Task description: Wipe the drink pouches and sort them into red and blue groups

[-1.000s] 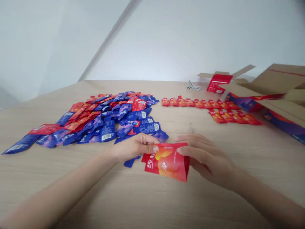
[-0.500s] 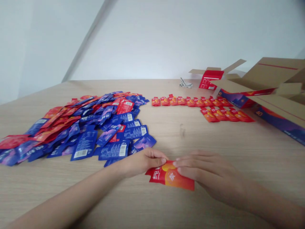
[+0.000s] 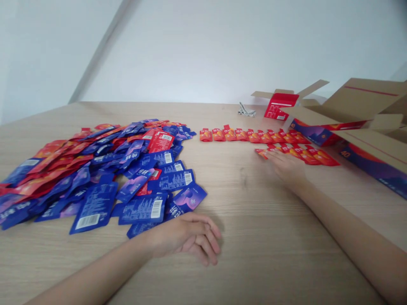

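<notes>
My right hand (image 3: 284, 167) is at the left end of the nearer row of red packets (image 3: 318, 155), its fingers on a red packet (image 3: 261, 153) that it partly covers. Over the table just right of the blue packets, my left hand (image 3: 199, 238) hangs with loosely curled, parted fingers and nothing in it. A mixed heap of blue and red packets (image 3: 104, 156) spreads over the left side. Behind my right hand lies a longer row of red packets (image 3: 241, 134), partly overlapping towards the right.
Open cardboard boxes (image 3: 375, 167) stand at the right edge. Farther back are a small red box (image 3: 280, 106) with raised flaps and a crumpled paper piece (image 3: 246, 110). A pale wall (image 3: 203, 51) rises behind the table (image 3: 235, 262).
The red packet left my left hand and moved forward and right with my right hand to the nearer row. My left hand now holds nothing. The view shifted slightly.
</notes>
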### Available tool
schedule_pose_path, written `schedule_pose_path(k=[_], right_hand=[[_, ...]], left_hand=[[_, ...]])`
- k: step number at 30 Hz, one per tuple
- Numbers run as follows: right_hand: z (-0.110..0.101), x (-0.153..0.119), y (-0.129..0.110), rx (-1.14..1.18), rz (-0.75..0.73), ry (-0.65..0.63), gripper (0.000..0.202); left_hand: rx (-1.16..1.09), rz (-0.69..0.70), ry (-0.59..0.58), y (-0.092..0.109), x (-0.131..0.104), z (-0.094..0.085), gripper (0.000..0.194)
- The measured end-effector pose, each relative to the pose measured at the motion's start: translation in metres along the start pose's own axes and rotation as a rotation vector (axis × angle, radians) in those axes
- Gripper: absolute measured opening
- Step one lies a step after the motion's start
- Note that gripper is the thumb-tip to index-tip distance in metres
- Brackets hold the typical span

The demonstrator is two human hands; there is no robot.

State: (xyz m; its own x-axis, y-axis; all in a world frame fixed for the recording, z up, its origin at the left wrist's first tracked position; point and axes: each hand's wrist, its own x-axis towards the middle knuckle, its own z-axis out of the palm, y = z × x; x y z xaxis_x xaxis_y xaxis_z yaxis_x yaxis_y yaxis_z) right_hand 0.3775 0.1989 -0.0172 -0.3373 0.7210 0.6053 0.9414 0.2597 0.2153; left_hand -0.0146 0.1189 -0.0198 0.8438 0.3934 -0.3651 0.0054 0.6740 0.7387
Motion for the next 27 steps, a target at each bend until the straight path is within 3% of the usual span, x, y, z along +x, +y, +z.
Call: schedule_pose_path(k=[5, 12, 15, 18, 20, 23, 25, 27], right_hand=[[0.026, -0.004, 0.004, -0.012, 0.029, -0.186, 0.048], [0.042, 0.0, 0.01, 0.014, 0.068, -0.321, 0.043], [0.043, -0.001, 0.013, 0.031, 0.083, -0.294, 0.042], [0.039, -0.003, 0.014, 0.073, 0.007, -0.214, 0.041], [0.031, 0.001, 0.009, 0.122, -0.037, -0.144, 0.038], [0.013, 0.019, -0.014, 0.246, -0.007, -0.095, 0.031], [-0.002, 0.038, -0.042, 0.395, -0.012, -0.134, 0.029], [-0.014, 0.059, -0.08, 0.568, -0.089, -0.209, 0.029]], left_hand=[[-0.002, -0.008, -0.011, 0.004, -0.003, 0.003, 0.018], [0.061, 0.004, -0.032, 0.001, -0.003, 0.002, 0.021], [0.282, 0.014, -0.028, 0.007, -0.008, 0.009, 0.02], [0.615, 0.139, 0.045, 0.027, -0.019, 0.018, 0.021], [0.867, 0.286, 0.256, 0.044, -0.029, 0.017, 0.024], [1.42, 0.403, 0.852, 0.064, -0.044, -0.001, 0.027], [1.685, 0.33, 1.182, 0.067, -0.055, -0.019, 0.028], [1.763, 0.215, 1.326, 0.065, -0.066, -0.037, 0.028]])
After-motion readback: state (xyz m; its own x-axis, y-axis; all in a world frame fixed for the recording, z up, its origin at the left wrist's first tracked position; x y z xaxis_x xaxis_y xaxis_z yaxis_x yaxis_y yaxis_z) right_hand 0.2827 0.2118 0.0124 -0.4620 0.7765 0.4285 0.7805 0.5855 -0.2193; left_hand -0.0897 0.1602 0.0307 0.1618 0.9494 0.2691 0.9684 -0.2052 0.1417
